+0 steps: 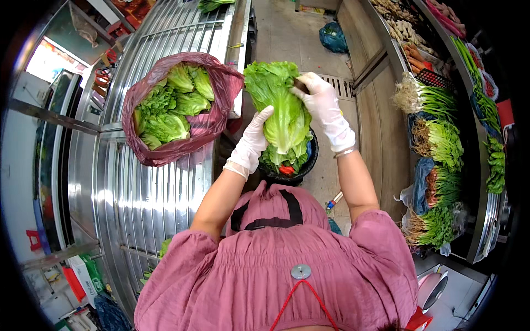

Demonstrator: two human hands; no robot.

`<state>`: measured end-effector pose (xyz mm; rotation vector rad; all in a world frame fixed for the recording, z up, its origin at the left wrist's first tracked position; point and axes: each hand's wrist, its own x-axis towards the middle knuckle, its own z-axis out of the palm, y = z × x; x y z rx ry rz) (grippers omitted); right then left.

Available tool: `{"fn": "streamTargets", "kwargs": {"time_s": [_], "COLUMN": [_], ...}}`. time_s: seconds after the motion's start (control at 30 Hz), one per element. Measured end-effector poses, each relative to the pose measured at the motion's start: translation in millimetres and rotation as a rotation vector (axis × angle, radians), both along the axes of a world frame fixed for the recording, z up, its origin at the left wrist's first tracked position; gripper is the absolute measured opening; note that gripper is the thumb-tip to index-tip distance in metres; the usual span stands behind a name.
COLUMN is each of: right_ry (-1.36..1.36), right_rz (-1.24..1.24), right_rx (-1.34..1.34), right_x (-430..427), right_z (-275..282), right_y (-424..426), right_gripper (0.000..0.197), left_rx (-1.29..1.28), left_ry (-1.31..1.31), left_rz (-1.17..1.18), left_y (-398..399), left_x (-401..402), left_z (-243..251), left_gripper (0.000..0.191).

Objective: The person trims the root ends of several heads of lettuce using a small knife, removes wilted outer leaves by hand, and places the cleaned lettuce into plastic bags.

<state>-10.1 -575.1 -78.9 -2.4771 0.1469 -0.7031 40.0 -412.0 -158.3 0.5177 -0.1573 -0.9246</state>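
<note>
A head of green leaf lettuce (285, 116) is held up in front of me, its leafy top away from me. My left hand (254, 132), in a thin white glove, grips its lower left side. At its upper right edge, my gloved right hand (321, 95) pinches a leaf between thumb and fingers, by a small dark spot. Beneath the lettuce stands a round bin lined with a black bag (311, 159), holding green leaves and a red piece. To the left, an open dark red plastic bag (145, 89) full of lettuce heads (165, 127) rests on a slatted metal counter (153, 198).
Along the right, a shelf bears spring onions (430, 99), carrots (414, 56), leafy celery (445, 140) and other bundled greens. A blue plastic bag (333, 38) lies on the floor ahead, near a drain grate (337, 85). More greens (213, 4) lie at the counter's far end.
</note>
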Motion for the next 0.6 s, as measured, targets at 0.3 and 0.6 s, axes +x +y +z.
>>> {"fn": "streamTargets", "kwargs": {"time_s": [0.3, 0.6], "right_ry": [-0.136, -0.392], "right_rz": [0.094, -0.194], "right_rx": [0.435, 0.299], "right_x": [5.3, 25.3], "right_z": [28.5, 31.5], "right_y": [4.1, -8.5], "right_gripper": [0.019, 0.006], "left_rx": [0.164, 0.265], "left_ry": [-0.132, -0.295], "left_rz": [0.033, -0.019], "left_y": [18.2, 18.6], "left_x": [6.0, 3.1], "left_z": [7.9, 9.1], "left_gripper": [0.047, 0.050]}}
